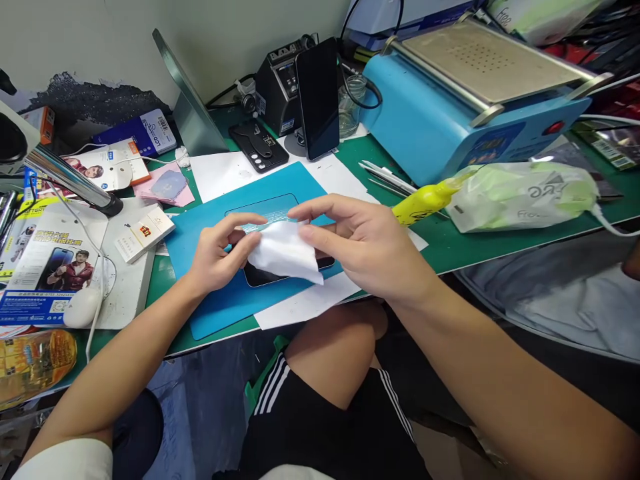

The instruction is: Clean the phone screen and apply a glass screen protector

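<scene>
A white wipe [285, 251] is stretched between my two hands above the blue mat [215, 303]. My left hand [225, 250] pinches its left edge between thumb and fingers. On the other side my right hand [357, 243] grips the upper right edge, and a loose corner of the wipe hangs down. Beneath lies a flat dark phone screen [263, 275], partly hidden by the wipe and my hands. Some clear film with printed lines [277, 217] shows at the screen's upper part, between my fingertips.
To the right are a blue heating machine [425, 133], a yellow bottle [423, 203] and a wrapped pack [525, 197]. Behind the mat a phone [317, 100] stands upright near a black phone case [257, 145]. A cigarette pack [144, 233] and a lamp arm [75, 177] are at left.
</scene>
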Tool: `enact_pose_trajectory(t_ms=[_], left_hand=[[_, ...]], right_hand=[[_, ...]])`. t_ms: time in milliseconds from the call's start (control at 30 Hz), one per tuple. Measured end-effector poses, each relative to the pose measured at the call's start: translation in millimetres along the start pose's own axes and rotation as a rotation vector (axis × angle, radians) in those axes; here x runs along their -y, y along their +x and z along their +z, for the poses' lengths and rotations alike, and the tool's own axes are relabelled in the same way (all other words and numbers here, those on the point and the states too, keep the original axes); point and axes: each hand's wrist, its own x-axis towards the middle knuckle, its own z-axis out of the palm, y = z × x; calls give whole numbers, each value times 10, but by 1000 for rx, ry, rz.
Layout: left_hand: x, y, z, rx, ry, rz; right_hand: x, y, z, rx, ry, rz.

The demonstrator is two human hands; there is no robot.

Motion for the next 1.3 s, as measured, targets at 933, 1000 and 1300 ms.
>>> enact_pose_trajectory(t_ms=[933,1000,1300], left_hand=[[144,26,-38,-251,145,-155],[139,38,-41,-264,109,-154],[119,46,-66,-264,106,-151]], right_hand=[[-446,-214,318,440,-1064,-200],[-381,-199,514,441,-1016,-227],[-449,-410,463,404,-997,-298]])
